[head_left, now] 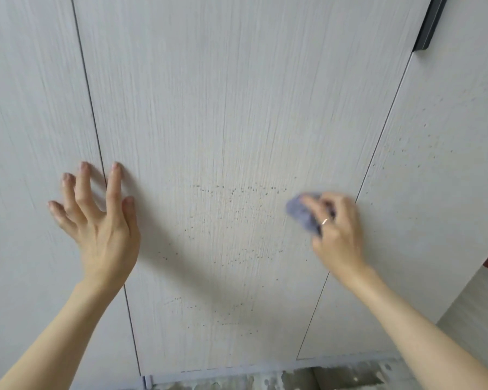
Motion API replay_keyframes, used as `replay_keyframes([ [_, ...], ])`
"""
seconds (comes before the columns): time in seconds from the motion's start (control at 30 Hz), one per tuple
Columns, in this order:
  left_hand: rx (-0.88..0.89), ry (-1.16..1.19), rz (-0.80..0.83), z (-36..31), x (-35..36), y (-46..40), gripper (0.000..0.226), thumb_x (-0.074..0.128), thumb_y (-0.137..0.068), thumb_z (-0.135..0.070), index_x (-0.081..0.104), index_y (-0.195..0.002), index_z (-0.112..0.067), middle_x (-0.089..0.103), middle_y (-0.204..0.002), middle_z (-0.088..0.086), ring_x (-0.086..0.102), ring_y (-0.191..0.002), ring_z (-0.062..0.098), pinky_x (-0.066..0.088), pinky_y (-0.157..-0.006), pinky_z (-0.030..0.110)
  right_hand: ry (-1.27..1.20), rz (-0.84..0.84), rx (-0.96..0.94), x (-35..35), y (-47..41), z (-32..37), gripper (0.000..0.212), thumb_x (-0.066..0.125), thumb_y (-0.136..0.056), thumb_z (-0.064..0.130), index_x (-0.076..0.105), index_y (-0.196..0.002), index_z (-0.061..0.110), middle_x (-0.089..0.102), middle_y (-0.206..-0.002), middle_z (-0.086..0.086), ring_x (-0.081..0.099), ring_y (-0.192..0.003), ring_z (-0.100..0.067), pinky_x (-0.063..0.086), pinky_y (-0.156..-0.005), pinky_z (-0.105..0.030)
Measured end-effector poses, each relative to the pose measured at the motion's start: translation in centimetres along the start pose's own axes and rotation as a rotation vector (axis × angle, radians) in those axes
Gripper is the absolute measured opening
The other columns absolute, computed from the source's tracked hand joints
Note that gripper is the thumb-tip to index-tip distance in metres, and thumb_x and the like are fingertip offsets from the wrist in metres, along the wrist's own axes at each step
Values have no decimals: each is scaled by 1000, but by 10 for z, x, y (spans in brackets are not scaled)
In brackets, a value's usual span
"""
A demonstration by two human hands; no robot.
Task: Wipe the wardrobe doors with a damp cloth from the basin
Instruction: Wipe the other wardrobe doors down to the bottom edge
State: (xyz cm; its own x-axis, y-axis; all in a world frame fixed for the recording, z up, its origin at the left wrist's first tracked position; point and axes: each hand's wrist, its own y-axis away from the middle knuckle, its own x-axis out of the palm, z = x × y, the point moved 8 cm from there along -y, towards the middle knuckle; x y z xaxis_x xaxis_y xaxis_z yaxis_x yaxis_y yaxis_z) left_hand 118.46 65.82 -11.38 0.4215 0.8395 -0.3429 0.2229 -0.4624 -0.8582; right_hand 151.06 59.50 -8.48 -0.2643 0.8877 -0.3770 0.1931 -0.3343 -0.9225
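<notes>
Left hand [102, 218] flat against the pale, wood-grained wardrobe doors [223, 122], fingers spread across the seam between two panels. Right hand [335, 226] bunched around a crumpled grey-blue cloth [300, 211], pressing it to the middle panel beside scattered water droplets [231, 220]. Black handle [431, 23] up top right.

I see three wardrobe doors side by side. My left hand [96, 220] lies across the seam between the left door [26, 136] and the middle door [223, 108]. My right hand [337, 229] presses a cloth [302, 212] on the middle door, near the right door [440, 164], whose handle [431, 21] sits above.
</notes>
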Motion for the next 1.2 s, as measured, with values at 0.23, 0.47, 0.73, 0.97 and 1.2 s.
replay_keyframes([
  [0.23, 14, -3, 54, 0, 4, -2, 49, 38, -100, -14, 27, -148, -21, 10, -154, 22, 2, -141, 45, 1, -106, 69, -152, -277, 211, 4, -27, 8, 40, 66, -76, -5, 64, -115, 1, 54, -90, -22, 47, -85, -23, 44, -74, -31],
  [0.47, 41, -42, 122, 6, 3, -1, 52, 39, -100, -20, 22, -149, -25, 5, -157, 17, -1, -143, 42, 1, -106, 70, -11, 26, -133, 31, 5, 47, 38, 74, -71, 5, 70, -108, 11, 61, -86, -14, 52, -78, -26, 45, -63, -34],
  [0.73, 84, -82, 184, 7, 2, 2, 54, 32, -99, -28, 16, -150, -24, 2, -157, 16, -3, -143, 41, 2, -106, 71, -153, -208, 53, 26, -39, 71, 26, 62, -84, 4, 68, -109, 3, 61, -92, -18, 58, -81, -32, 48, -69, -35],
  [0.97, 167, -159, 239, 14, -1, 5, 56, 37, -100, -35, 13, -149, -21, 4, -156, 19, 1, -142, 43, 8, -101, 76, -81, 115, -188, 51, -3, 105, 44, 73, -63, -4, 72, -103, 13, 62, -87, -15, 56, -79, -27, 48, -65, -33],
  [1.2, 175, -191, 261, 21, 5, 19, 53, 30, -99, -38, 15, -148, -23, 11, -156, 19, 5, -141, 46, 11, -100, 76, -186, -31, -64, 52, -43, 124, 43, 69, -70, -6, 68, -111, 8, 59, -91, -19, 54, -80, -29, 45, -68, -33],
])
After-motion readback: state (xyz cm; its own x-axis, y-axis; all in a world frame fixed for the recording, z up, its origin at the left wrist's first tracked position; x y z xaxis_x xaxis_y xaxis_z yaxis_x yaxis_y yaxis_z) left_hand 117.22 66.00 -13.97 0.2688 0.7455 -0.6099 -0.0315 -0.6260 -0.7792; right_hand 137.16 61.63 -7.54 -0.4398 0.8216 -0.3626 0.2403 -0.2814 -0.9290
